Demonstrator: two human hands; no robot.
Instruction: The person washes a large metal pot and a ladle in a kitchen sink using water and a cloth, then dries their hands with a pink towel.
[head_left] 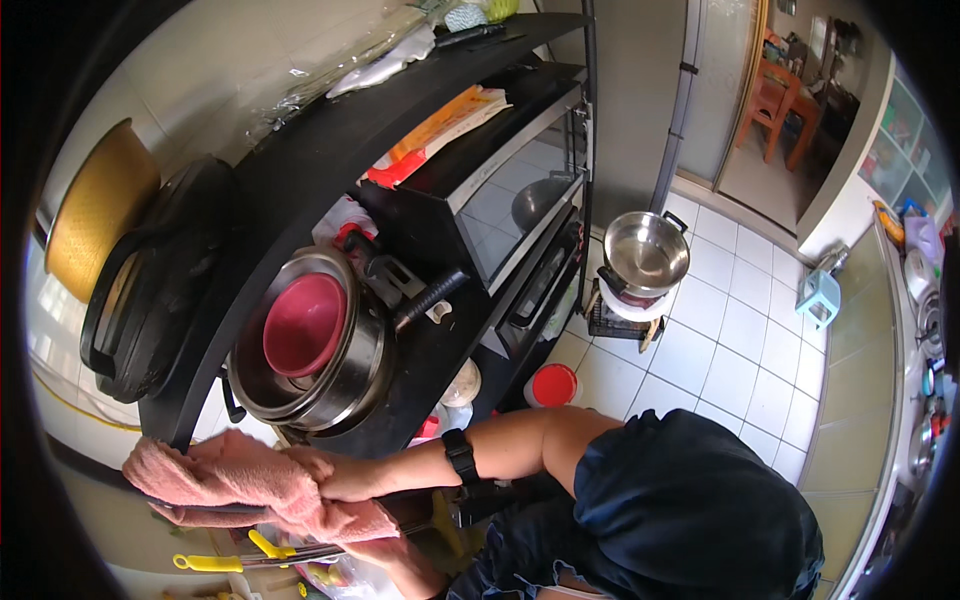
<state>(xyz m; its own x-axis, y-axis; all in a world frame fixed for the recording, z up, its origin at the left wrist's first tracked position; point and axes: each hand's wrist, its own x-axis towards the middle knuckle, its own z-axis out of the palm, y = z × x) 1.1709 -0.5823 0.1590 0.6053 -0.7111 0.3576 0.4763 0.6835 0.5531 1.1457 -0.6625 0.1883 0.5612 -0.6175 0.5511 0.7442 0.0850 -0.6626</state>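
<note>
A pink towel (pixel 235 480) hangs bunched at the left front corner of a black shelf rack (pixel 290 190). My right hand (pixel 345 478), with a black band on its wrist, is closed on the towel's right part. My left hand (pixel 385 552) is just below, against the towel's lower edge, and its fingers are hidden by the cloth. Beyond the towel, on the rack's middle shelf, stand nested metal pots (pixel 345 385) with a dark red bowl (pixel 305 325) inside.
An oven (pixel 520 215) and a long-handled pan (pixel 430 300) sit on the rack. Its upper shelf carries a yellow basket (pixel 105 215) and a black appliance (pixel 165 290). On the tiled floor are a steel pot (pixel 646 250) on a stand, a red-lidded tub (pixel 553 385) and a blue stool (pixel 820 297).
</note>
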